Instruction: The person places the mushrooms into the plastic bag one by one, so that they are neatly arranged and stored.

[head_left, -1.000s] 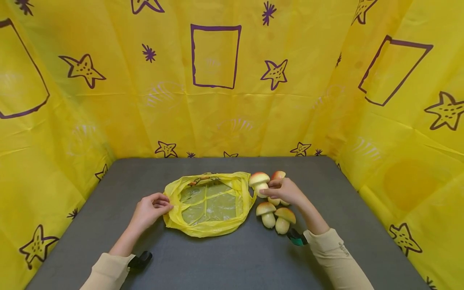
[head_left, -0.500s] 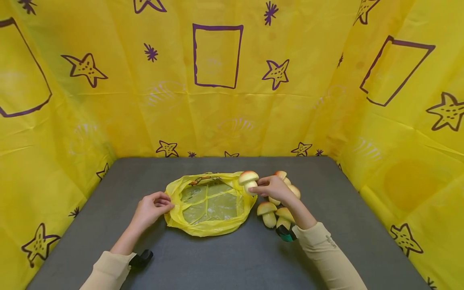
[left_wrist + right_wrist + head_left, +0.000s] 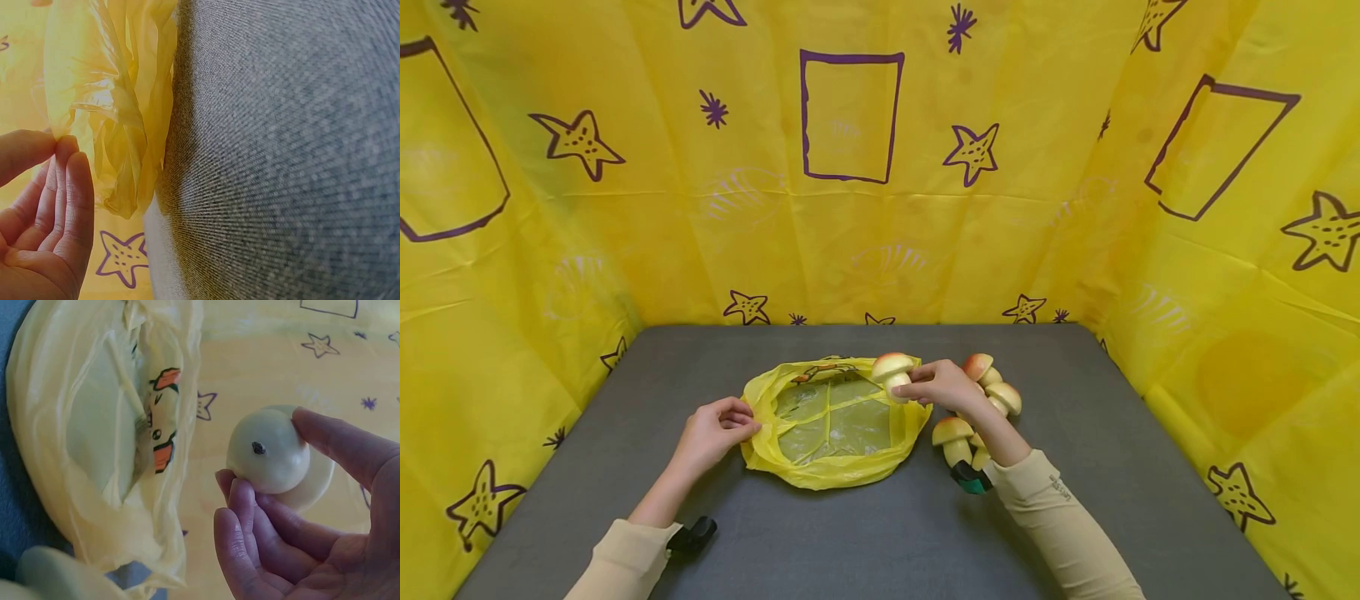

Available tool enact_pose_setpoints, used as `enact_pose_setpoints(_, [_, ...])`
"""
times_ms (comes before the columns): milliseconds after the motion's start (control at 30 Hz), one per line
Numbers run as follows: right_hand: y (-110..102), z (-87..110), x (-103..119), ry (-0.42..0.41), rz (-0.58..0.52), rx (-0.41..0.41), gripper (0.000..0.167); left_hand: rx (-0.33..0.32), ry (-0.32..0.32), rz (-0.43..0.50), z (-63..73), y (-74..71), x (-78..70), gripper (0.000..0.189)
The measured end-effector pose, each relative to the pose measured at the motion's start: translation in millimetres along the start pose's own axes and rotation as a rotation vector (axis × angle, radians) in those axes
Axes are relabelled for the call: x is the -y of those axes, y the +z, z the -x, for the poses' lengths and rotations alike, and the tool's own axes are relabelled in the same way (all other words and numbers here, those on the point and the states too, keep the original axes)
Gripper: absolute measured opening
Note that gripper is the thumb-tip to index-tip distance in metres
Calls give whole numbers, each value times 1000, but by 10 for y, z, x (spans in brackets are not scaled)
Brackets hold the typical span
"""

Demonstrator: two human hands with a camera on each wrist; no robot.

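So on the left there's the left hand, thumb and fingertips pinching the near end of a thin yellow plastic bag. The bag lies lengthwise left to right between the two hands, mouth spread and facing up. Its print is a cartoonish orange-and-black thing (no brand or words I can make out).

Next along is the mushroom, and its spot against the bag's mouth is the bit that matters, I'd say. From the head view it overlaps the far right part of the rim, stem down, roughly upright, cap on top. Can't tell how high it sits. The right hand has it by the stem between thumb and fingers, so that's the nearer hand by miles; the left is well apart.

Farther right, loose mushrooms are bunched up, partly behind that forearm. The right sleeve has tiny lettering, too small to read.
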State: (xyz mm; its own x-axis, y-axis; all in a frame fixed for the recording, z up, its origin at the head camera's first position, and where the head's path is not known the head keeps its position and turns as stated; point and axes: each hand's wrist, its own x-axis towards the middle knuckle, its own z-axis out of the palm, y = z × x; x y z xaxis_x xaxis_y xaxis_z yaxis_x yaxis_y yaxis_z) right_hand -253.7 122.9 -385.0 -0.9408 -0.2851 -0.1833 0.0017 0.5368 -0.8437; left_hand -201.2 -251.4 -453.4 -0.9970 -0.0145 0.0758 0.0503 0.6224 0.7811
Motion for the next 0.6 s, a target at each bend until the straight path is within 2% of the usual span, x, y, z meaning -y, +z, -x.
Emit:
enact_pose_setpoints(400, [147,-113,125,22,1,36,60,2,-9,0,4,-12,-25,31])
enact_pose_setpoints(600, [219,-173,178,20,-31,69,57,1,-11,-9,14,0,-10,28])
